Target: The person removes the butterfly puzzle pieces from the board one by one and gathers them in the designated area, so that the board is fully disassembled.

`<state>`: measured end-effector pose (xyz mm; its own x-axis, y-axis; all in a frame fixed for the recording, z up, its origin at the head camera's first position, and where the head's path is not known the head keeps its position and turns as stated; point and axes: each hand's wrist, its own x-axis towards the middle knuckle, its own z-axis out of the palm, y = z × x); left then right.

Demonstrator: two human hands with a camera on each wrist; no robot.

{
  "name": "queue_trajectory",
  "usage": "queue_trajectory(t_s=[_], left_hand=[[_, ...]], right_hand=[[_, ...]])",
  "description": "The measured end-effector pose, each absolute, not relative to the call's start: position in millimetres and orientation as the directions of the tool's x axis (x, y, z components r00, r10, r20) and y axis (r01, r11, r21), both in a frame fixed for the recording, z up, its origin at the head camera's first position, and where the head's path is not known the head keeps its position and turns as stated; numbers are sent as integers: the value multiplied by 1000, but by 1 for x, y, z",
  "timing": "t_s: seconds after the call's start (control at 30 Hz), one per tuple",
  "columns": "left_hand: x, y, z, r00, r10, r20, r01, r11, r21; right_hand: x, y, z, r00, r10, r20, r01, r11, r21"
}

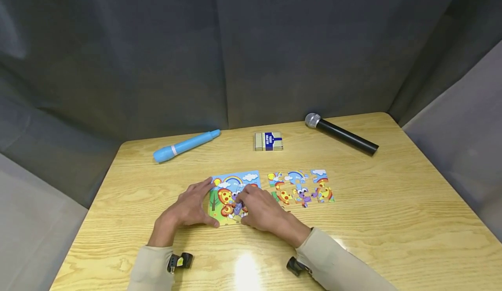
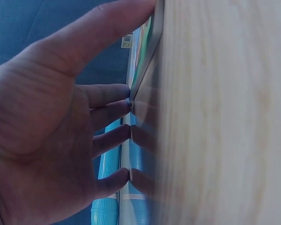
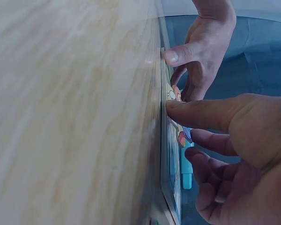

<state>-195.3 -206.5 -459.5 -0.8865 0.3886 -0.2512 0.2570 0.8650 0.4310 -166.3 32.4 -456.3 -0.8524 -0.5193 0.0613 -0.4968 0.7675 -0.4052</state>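
A picture puzzle board (image 1: 213, 212) with a butterfly, sun and rainbow lies flat on the table. My left hand (image 1: 191, 206) spans its left side, thumb at the near edge and fingertips at the far left corner. In the left wrist view the fingers of my left hand (image 2: 51, 136) are fairly straight, their tips on the tabletop. Over the board's right part, my right hand (image 1: 263, 210) pinches a purple butterfly puzzle piece (image 1: 238, 208), raised at a tilt. In the right wrist view, thumb and forefinger of my right hand (image 3: 253, 136) meet around it, the other fingers curled.
Right of the board lie several loose puzzle pieces (image 1: 302, 195), some partly behind my right hand. Farther back are a blue microphone-shaped stick (image 1: 188, 146), a box of striped sticks (image 1: 269, 141) and a black microphone (image 1: 345, 137). Dark curtain (image 1: 176, 55) hangs behind the wooden table (image 1: 392, 221).
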Motion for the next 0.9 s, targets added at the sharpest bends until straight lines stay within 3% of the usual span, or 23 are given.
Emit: queue_trajectory(t_s=[0.9], left_hand=[[-195, -206, -459, -885, 391, -251, 257, 862, 437]], right_hand=[[-166, 54, -453, -857, -507, 90, -491, 752, -439]])
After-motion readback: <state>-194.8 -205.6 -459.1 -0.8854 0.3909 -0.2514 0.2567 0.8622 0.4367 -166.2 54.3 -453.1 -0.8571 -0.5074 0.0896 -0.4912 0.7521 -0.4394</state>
